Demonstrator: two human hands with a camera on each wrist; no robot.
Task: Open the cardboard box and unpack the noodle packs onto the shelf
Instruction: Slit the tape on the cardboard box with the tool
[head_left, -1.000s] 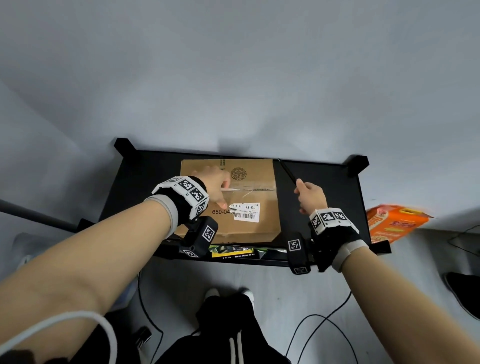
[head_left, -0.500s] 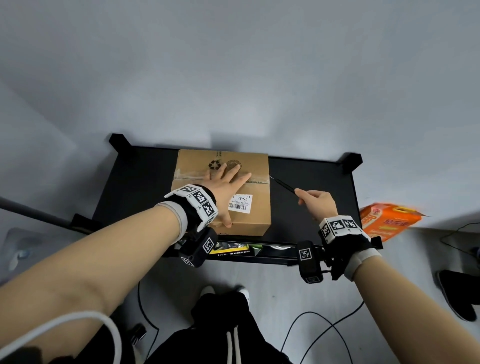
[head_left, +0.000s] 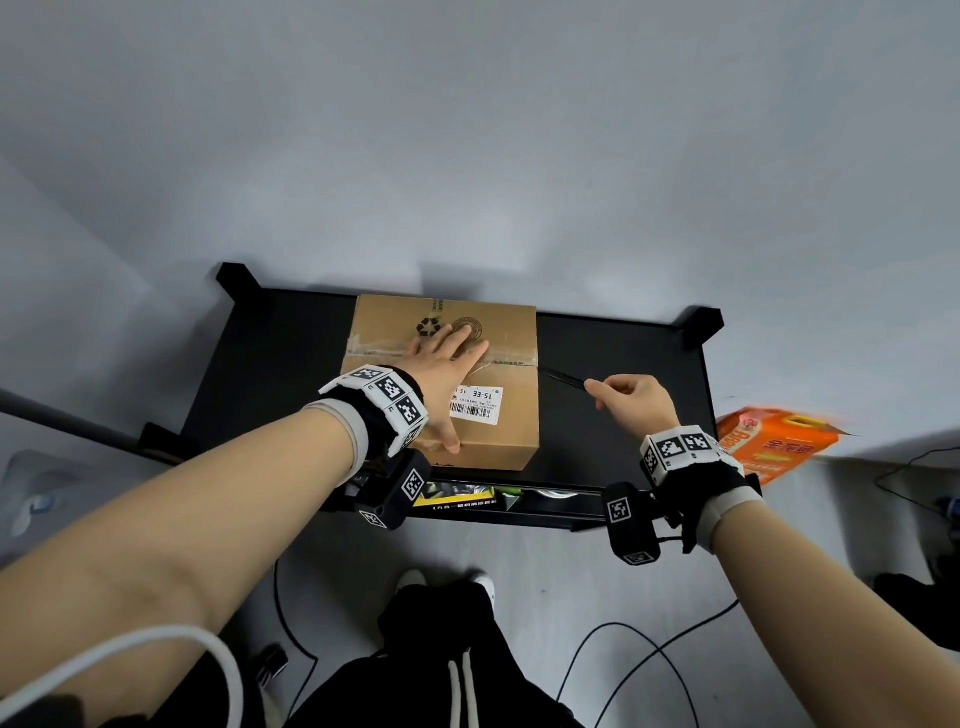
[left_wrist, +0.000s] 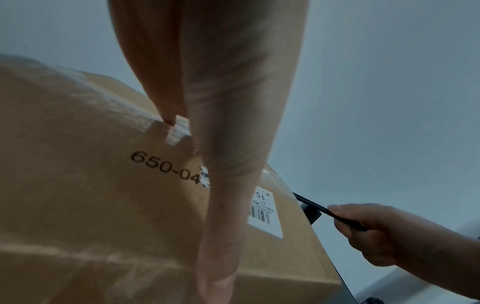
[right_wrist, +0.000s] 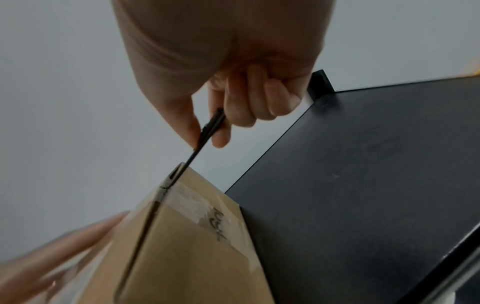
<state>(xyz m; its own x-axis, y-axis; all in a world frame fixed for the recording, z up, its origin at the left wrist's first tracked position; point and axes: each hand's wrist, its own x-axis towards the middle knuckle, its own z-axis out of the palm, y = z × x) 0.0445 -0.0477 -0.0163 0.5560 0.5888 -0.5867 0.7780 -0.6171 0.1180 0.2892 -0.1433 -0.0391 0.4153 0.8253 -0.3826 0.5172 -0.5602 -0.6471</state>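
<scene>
Cardboard box (head_left: 493, 415) on black shelf (head_left: 623, 415), orange pack (head_left: 774, 444) beside shelf

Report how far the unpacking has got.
Done: nothing unpacked; the cardboard box sits shut on the shelf. In hand: the left hand presses flat on the lid while the right hand holds a thin black tool, tip at the taped seam. Left: slitting the tape, opening flaps, shelving noodle packs.

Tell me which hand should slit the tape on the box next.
Right. The right hand already pinches the thin black tool, its tip at the taped seam on the cardboard box edge. The left hand lies flat on the lid, likely steadying it.
</scene>
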